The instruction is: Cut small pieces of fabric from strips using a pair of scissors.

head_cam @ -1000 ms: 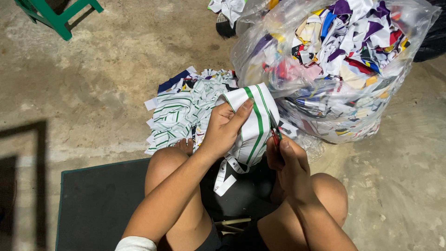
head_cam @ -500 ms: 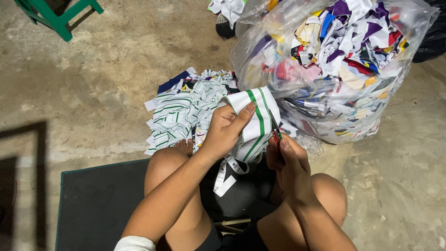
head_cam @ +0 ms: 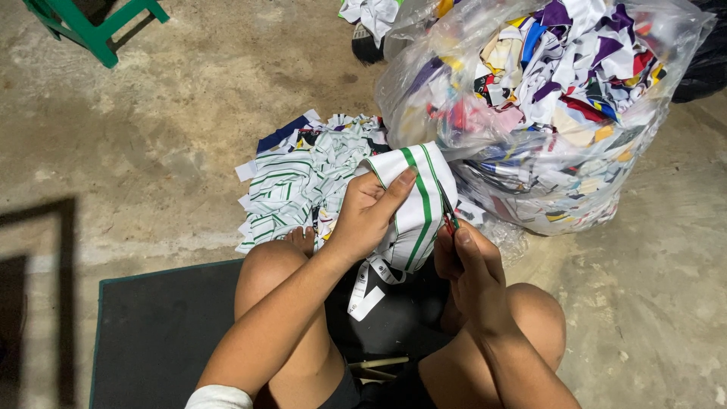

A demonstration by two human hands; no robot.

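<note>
Cloth (head_cam: 420,204), white with green stripes, sat pinched in the left hand (head_cam: 367,216), its grip closed around the fold. The right hand (head_cam: 466,261) gripped a small red tool (head_cam: 450,222) at the cloth's edge. Beyond lay scraps (head_cam: 295,182) and a bag (head_cam: 545,106) on the concrete floor (head_cam: 174,113).

A big clear plastic bag (head_cam: 560,113) sits ahead of me on the right, stuffed with colourful fabric scraps. Just left of it, touching its base, lies a heap of green-striped white scraps (head_cam: 299,182) on the concrete floor (head_cam: 189,98). A green stool (head_cam: 95,23) stands at the far left corner. Under my legs there's a dark mat (head_cam: 155,333). Something black (head_cam: 700,72) peeks out behind the bag, far right.
</note>
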